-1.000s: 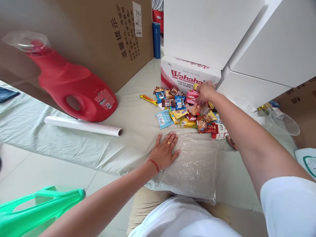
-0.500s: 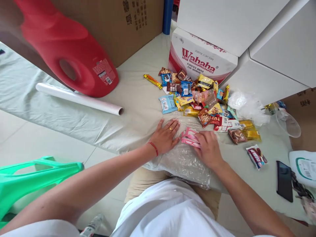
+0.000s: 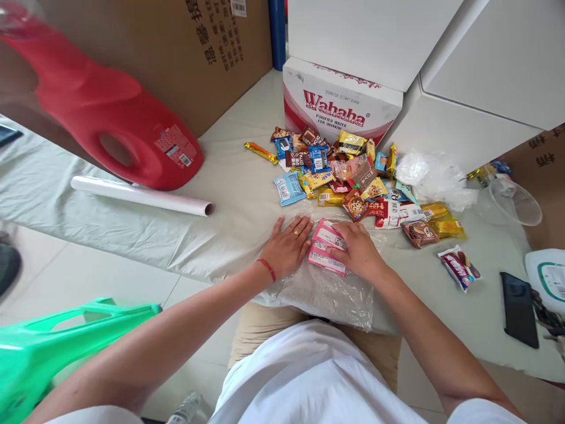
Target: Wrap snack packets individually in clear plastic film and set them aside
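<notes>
My left hand (image 3: 288, 244) lies flat, fingers stretched out, on a clear plastic bag (image 3: 339, 300) at the table's near edge. Its fingertips are close beside pink-and-white snack packets (image 3: 327, 259). From the right, my right hand (image 3: 357, 247) grips these packets, thumb across the printed face and fingers at the far edge. Part of the packets is hidden under that hand. Just beyond both hands is a heap of wrapped snacks (image 3: 318, 179), with a light blue packet (image 3: 289, 188) on its left side.
A Wahaba-style carton reading "Wahaha" (image 3: 339, 109) stands behind the heap. To the left are a red jug (image 3: 145, 135) and a white roll (image 3: 145, 197). On the right lie crumpled clear plastic (image 3: 432, 176), a purple-and-white packet (image 3: 459, 268) and a phone (image 3: 519, 309). A green stool (image 3: 66, 341) stands below left.
The pink packets now lie flatter, with more of their printed faces showing, and my right hand has turned over them. My left hand stays flat. The camera view has shifted slightly.
</notes>
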Demonstrator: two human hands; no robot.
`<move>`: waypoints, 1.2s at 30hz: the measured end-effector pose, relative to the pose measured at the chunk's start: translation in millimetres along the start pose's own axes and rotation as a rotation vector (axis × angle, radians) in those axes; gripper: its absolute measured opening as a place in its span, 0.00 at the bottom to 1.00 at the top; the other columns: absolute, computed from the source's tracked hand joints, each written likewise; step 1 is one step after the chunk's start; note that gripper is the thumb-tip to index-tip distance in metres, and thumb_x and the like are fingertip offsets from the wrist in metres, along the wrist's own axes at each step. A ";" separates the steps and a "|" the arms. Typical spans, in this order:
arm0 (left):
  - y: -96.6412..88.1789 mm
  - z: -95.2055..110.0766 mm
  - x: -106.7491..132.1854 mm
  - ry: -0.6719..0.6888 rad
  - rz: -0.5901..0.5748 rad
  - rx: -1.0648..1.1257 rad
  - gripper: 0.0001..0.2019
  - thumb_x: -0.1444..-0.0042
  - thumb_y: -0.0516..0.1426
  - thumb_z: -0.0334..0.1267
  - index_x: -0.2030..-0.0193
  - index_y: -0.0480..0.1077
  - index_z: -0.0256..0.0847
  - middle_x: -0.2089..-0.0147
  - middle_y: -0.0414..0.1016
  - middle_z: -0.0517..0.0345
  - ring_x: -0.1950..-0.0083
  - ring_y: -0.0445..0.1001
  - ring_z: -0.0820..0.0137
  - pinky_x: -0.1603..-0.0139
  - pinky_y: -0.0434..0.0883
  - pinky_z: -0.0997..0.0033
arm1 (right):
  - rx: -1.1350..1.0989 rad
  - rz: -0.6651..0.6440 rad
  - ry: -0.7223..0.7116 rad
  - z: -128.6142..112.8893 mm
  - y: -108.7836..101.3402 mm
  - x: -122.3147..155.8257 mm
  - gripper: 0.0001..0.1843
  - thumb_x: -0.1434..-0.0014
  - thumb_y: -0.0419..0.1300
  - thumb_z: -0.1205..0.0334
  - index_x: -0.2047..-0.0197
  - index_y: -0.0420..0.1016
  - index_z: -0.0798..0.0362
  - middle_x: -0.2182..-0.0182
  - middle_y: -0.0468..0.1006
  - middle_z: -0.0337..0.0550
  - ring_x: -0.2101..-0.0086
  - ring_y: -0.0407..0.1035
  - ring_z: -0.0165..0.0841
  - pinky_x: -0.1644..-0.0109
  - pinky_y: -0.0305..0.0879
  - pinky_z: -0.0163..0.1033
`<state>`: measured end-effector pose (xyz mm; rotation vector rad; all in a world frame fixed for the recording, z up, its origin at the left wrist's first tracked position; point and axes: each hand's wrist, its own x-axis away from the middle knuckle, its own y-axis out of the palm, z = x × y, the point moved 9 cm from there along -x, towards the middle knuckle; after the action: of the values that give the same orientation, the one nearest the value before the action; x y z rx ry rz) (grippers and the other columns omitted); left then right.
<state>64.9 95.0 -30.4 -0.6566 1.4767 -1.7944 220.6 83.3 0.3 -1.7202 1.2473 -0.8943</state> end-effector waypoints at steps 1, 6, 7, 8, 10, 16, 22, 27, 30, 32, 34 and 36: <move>0.0 -0.4 -0.3 -0.007 0.000 -0.002 0.28 0.26 0.37 0.43 0.23 0.53 0.40 0.22 0.52 0.48 0.21 0.52 0.59 0.22 0.41 0.41 | 0.000 0.048 0.003 -1.1 -7.6 2.7 0.32 0.38 0.64 0.54 0.33 0.68 0.54 0.41 0.71 0.56 0.43 0.63 0.51 0.36 0.62 0.57; 0.4 0.6 -1.0 -0.007 0.004 0.011 0.28 0.26 0.38 0.44 0.24 0.54 0.41 0.22 0.53 0.48 0.21 0.52 0.59 0.22 0.41 0.40 | -0.005 0.279 -0.017 -12.8 -37.8 33.2 0.40 0.39 0.66 0.49 0.28 0.59 0.50 0.41 0.65 0.56 0.41 0.60 0.51 0.35 0.61 0.57; 0.5 0.7 -0.8 -0.005 0.005 0.016 0.28 0.26 0.38 0.44 0.24 0.54 0.41 0.22 0.53 0.48 0.21 0.52 0.59 0.22 0.41 0.40 | -0.008 0.262 -0.034 -16.3 -33.5 36.6 0.41 0.39 0.66 0.49 0.27 0.58 0.49 0.41 0.64 0.56 0.41 0.60 0.51 0.35 0.61 0.57; 0.6 0.7 -0.6 -0.004 0.007 0.020 0.28 0.26 0.38 0.44 0.24 0.54 0.40 0.22 0.52 0.48 0.21 0.52 0.59 0.22 0.41 0.40 | -0.008 0.223 -0.050 -19.5 -25.4 38.3 0.42 0.39 0.67 0.50 0.27 0.57 0.49 0.41 0.64 0.56 0.41 0.60 0.51 0.35 0.61 0.57; 0.8 -0.1 -0.2 -0.009 0.007 0.022 0.28 0.26 0.38 0.43 0.23 0.53 0.39 0.21 0.52 0.48 0.21 0.51 0.59 0.22 0.40 0.39 | 0.008 0.118 -0.067 -23.1 -3.1 37.8 0.42 0.40 0.68 0.54 0.27 0.58 0.50 0.40 0.66 0.57 0.41 0.60 0.52 0.35 0.61 0.57; 0.5 -2.0 0.2 -0.026 0.001 0.034 0.28 0.26 0.38 0.44 0.24 0.54 0.41 0.22 0.52 0.48 0.21 0.53 0.57 0.22 0.41 0.36 | 0.106 0.013 -0.051 -19.4 27.4 31.6 0.41 0.41 0.66 0.60 0.28 0.59 0.56 0.40 0.68 0.59 0.41 0.59 0.54 0.33 0.57 0.60; 1.2 -4.1 1.2 -0.062 0.002 0.046 0.28 0.26 0.38 0.44 0.24 0.54 0.41 0.22 0.51 0.48 0.21 0.52 0.57 0.23 0.38 0.33 | 0.130 0.059 -0.122 -27.1 5.7 45.6 0.39 0.43 0.65 0.63 0.29 0.62 0.57 0.41 0.68 0.60 0.40 0.59 0.53 0.30 0.51 0.63; 1.4 -2.1 3.7 -0.055 -0.001 0.049 0.28 0.26 0.38 0.44 0.23 0.53 0.41 0.21 0.50 0.48 0.21 0.52 0.58 0.23 0.38 0.33 | 0.074 0.112 -0.165 -31.7 -0.2 52.0 0.40 0.40 0.64 0.61 0.28 0.58 0.55 0.38 0.66 0.59 0.37 0.57 0.52 0.29 0.49 0.63; -1.4 -3.8 6.8 -0.081 0.015 0.034 0.28 0.26 0.38 0.44 0.23 0.52 0.43 0.22 0.51 0.48 0.21 0.52 0.57 0.23 0.39 0.32 | 0.059 0.066 -0.167 -24.8 15.9 46.5 0.39 0.41 0.65 0.61 0.29 0.61 0.54 0.40 0.68 0.58 0.37 0.58 0.52 0.28 0.46 0.65; -2.9 -6.1 9.7 -0.103 0.020 0.023 0.28 0.26 0.39 0.44 0.23 0.52 0.44 0.22 0.52 0.49 0.21 0.53 0.56 0.23 0.38 0.31 | 0.030 0.036 -0.170 -17.9 25.6 43.1 0.40 0.42 0.67 0.60 0.29 0.61 0.53 0.41 0.68 0.58 0.38 0.59 0.52 0.28 0.47 0.65; -3.5 -9.0 13.2 -0.125 0.013 0.012 0.28 0.26 0.38 0.46 0.23 0.51 0.45 0.22 0.53 0.50 0.21 0.53 0.56 0.23 0.38 0.30 | 0.002 0.024 -0.174 -12.9 29.8 41.9 0.41 0.42 0.67 0.59 0.28 0.60 0.51 0.40 0.68 0.56 0.38 0.59 0.51 0.28 0.47 0.65; -3.7 -12.9 17.0 -0.154 0.004 0.001 0.29 0.26 0.38 0.47 0.23 0.51 0.44 0.22 0.52 0.50 0.21 0.52 0.57 0.23 0.37 0.30 | -0.012 0.031 -0.173 -11.8 27.9 42.5 0.40 0.41 0.67 0.58 0.29 0.61 0.49 0.41 0.68 0.56 0.38 0.59 0.51 0.28 0.48 0.65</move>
<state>43.8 89.9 -30.5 -0.7729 1.3732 -1.7018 210.4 35.0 -16.5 -1.7437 1.1632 -0.7045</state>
